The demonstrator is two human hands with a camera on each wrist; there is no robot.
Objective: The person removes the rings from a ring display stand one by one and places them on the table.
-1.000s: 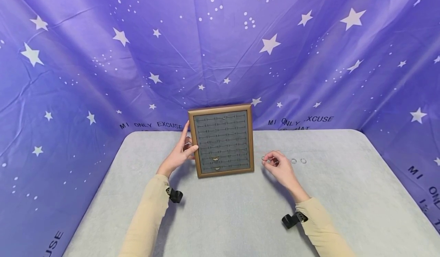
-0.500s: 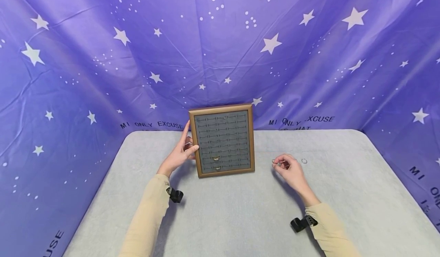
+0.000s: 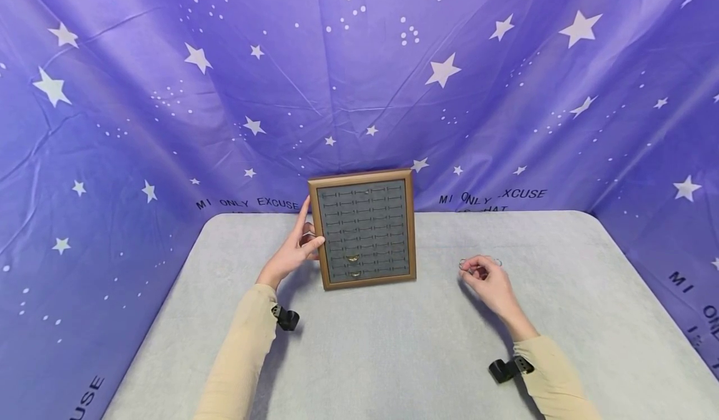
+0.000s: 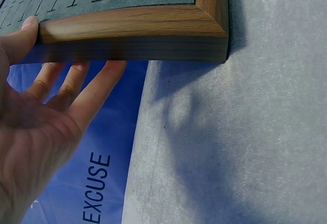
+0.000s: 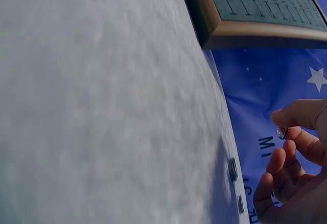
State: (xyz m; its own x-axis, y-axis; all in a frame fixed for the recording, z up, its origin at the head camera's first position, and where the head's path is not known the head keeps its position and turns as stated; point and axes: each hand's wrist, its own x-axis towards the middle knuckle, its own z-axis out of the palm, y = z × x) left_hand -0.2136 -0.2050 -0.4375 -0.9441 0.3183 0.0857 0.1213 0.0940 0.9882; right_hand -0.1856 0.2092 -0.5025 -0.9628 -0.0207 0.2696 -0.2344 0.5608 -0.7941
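A brown-framed ring display box (image 3: 410,233) with a dark slotted insert stands tilted back on the table. My left hand (image 3: 289,254) grips its left side, thumb on the front of the frame and fingers behind, as the left wrist view (image 4: 36,132) also shows. Gold-toned rings sit in low slots, an upper ring (image 3: 352,259) and a lower ring (image 3: 355,274). To the right of the box, my right hand (image 3: 490,283) pinches a small ring (image 5: 282,132) between thumb and index finger, just above the tabletop.
Two more rings lie on the table by the right hand in the right wrist view, a nearer ring (image 5: 232,169) and another ring (image 5: 240,203). The grey table (image 3: 365,351) ends at a purple star-printed curtain (image 3: 359,64) behind and at both sides.
My right hand has moved to the right, away from the box, with the ring at its fingertips, and now covers part of the rings on the table. The left hand and box stay put.
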